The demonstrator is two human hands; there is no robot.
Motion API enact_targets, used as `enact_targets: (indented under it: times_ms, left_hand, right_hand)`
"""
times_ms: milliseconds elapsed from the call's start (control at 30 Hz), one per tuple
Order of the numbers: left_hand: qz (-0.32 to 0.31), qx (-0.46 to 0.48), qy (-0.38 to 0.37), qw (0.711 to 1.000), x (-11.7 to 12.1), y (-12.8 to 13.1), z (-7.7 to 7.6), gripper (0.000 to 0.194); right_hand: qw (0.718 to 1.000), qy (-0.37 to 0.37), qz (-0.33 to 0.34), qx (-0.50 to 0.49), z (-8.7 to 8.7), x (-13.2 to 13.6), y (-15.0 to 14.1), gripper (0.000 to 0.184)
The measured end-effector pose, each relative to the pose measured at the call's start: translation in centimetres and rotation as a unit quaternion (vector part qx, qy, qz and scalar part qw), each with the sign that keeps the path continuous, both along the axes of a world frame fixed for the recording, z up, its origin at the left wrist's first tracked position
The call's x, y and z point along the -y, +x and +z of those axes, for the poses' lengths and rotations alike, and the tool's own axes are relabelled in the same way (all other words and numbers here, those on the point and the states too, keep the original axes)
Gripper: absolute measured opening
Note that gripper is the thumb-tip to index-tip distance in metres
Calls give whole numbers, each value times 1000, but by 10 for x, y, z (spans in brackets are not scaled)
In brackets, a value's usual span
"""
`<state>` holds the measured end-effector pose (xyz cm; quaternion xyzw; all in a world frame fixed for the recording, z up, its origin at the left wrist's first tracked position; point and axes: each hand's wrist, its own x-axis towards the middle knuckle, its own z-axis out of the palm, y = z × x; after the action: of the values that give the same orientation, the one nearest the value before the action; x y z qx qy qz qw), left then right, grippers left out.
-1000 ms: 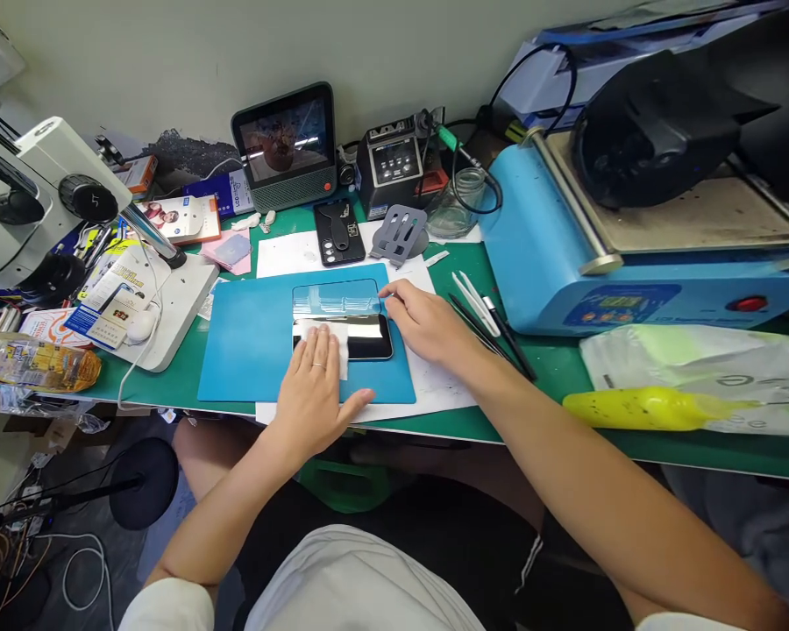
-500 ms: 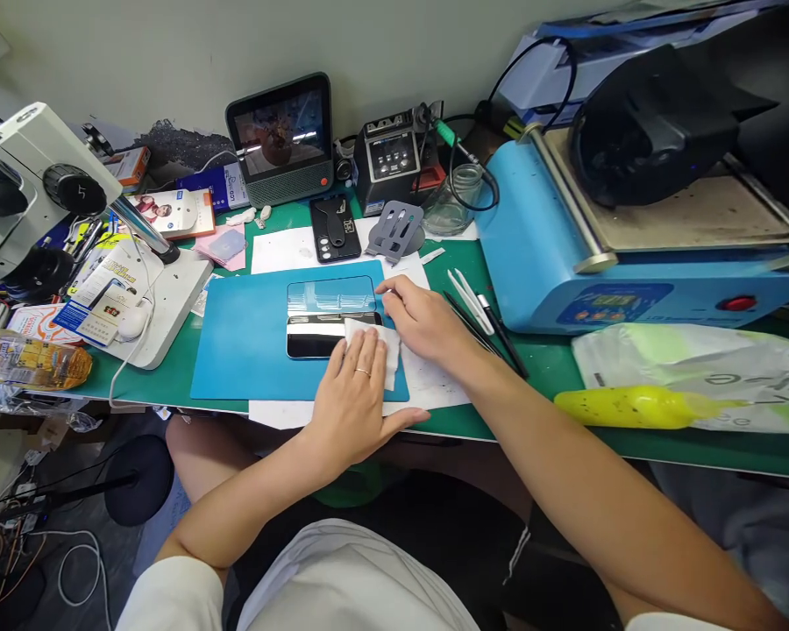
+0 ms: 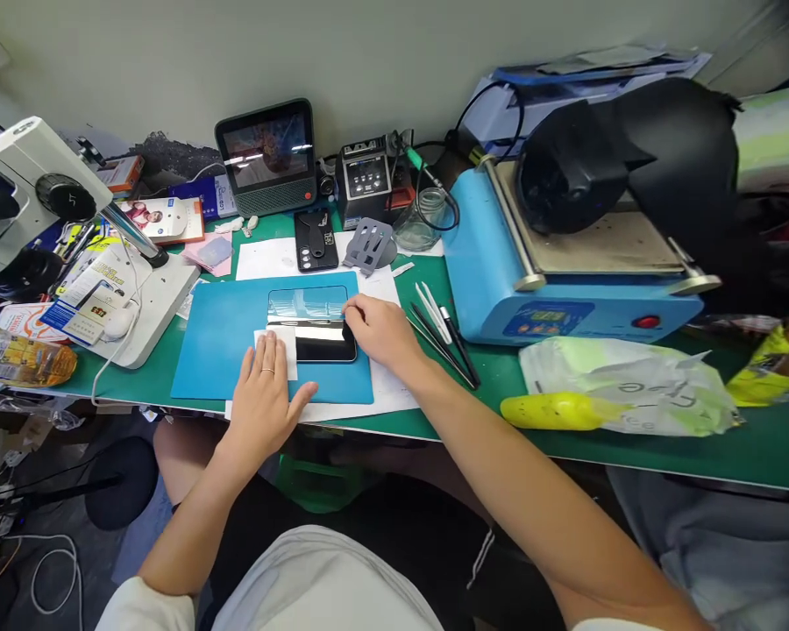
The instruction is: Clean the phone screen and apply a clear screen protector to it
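Observation:
A phone (image 3: 325,347) with a glossy black face lies sideways on the blue mat (image 3: 214,342). Along its far side is a clear, dark-edged panel (image 3: 308,303) with light reflecting in it; how the two join I cannot tell. My left hand (image 3: 263,399), wearing a ring, rests flat with fingers stretched and thumb out, pressing a white wipe (image 3: 287,355) over the phone's left end. At the other end, my right hand (image 3: 385,333) has its fingers curled against the right edge; the fingertips are partly hidden.
Tweezers (image 3: 436,314) and a black pen-like tool (image 3: 458,343) lie right of the mat. A blue heated-plate machine (image 3: 479,289), a yellow bottle (image 3: 552,410) and a plastic bag (image 3: 637,377) stand further right. A microscope (image 3: 59,180) is at left, a display (image 3: 267,158) behind.
My left hand has slid the wipe from the phone's right end to its left end. My right hand stays at the right edge. The camera view has shifted.

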<state>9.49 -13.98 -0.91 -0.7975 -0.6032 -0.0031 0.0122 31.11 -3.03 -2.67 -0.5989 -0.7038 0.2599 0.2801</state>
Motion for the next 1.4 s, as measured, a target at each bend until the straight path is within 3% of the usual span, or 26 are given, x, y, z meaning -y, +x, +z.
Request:
enact_targets:
  times_ms: [167,300,533,833,933,1167,1400]
  left_hand:
    - [31,16,-24,999,-11,14,4,87]
    - [70,37,-23,997,-19,23,-1,88]
    - [85,54,-13,995,-20,29,-4,86]
    - [-9,51,-33,998,-28,91,-6,79]
    - [-23,57,-37,997,-27,100,-9,77]
    - [-62,62,-36,995,-3,83,-7,71]
    - [-14,38,-44,998,10,19,3,71]
  right_hand:
    - [999,-13,-11,35,3,1,-3,29]
    - [998,-20,-18,55,4,2,-3,29]
    - [998,-37,-24,55,4,1,0,30]
    - [1000,-13,-12,-10,-3,1,3,42]
    - [1000,1,-3,-25,-6,1,6,48]
    - [999,-3,4,-40,-8,4,12,51]
    - [999,-2,-2,-42,-6,5,11,46]
